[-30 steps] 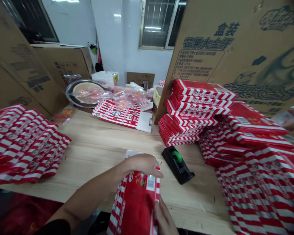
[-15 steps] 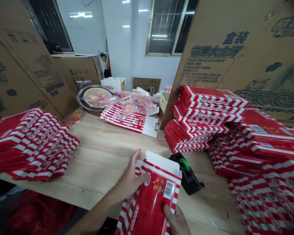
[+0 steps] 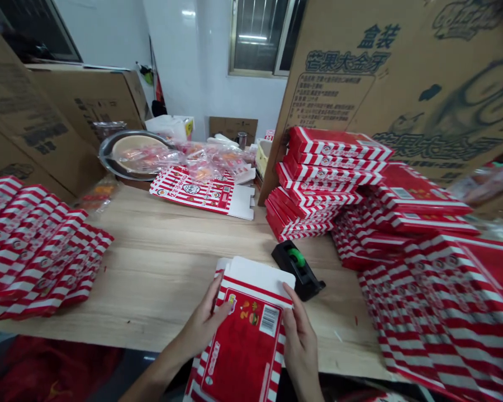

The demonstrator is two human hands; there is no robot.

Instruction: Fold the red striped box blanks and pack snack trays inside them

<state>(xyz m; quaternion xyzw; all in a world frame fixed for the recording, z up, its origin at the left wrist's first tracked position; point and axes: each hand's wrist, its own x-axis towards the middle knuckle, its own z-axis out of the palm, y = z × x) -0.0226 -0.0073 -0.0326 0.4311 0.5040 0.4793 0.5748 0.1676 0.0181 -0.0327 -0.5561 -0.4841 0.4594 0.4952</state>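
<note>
A red carton (image 3: 245, 346) with red-and-white striped sides is held between my two hands near the table's front edge. Its white end flap (image 3: 260, 273) sticks up at the far end. My left hand (image 3: 207, 321) grips the carton's left side near that end, thumb on the printed face. On the right side, my right hand (image 3: 299, 340) has its thumb and fingers along the edge by the barcode. A black tape dispenser (image 3: 299, 271) with a green core lies just beyond the right hand, apart from the carton.
Striped cartons are stacked on the right (image 3: 331, 167) and the left (image 3: 37, 245). At the back lie a flat striped carton (image 3: 201, 192), clear-wrapped packets (image 3: 209, 159) and a metal bowl (image 3: 104, 159). A large cardboard sheet (image 3: 339, 100) stands behind the right stacks.
My right hand has moved up the carton's right side to its far corner. My left fingers have closed round the left edge. The view has swung to the right.
</note>
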